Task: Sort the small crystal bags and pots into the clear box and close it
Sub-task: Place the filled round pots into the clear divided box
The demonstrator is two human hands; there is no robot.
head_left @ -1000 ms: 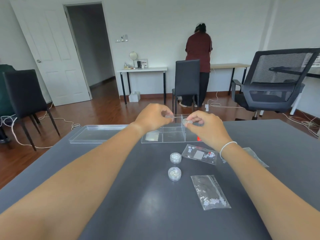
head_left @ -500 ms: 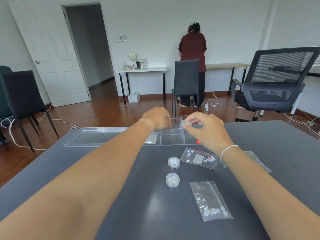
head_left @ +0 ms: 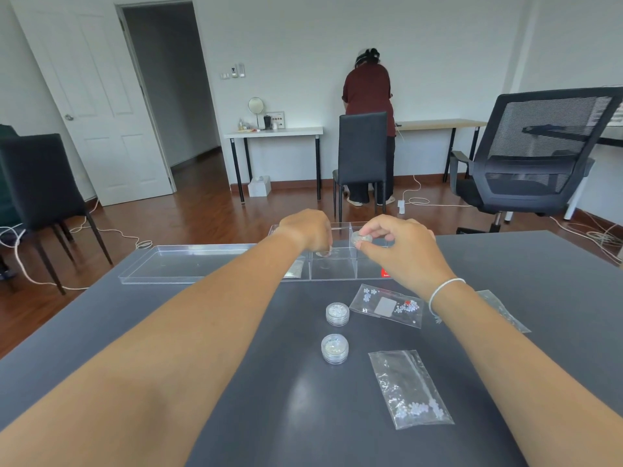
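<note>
The left hand [head_left: 308,230] lowers a small pot [head_left: 324,253], fingers closed on it, into a middle compartment of the clear box [head_left: 332,269], whose long axis runs left-right, so release it flat, while the right hand [head_left: 397,246] pinches another pot [head_left: 360,238] above the box.

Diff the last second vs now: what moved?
The left hand dropped from beside the right hand into the clear box, setting down a small pot. The right keeps its grip on another pot. Two pots and the bags on the table stayed put.
</note>
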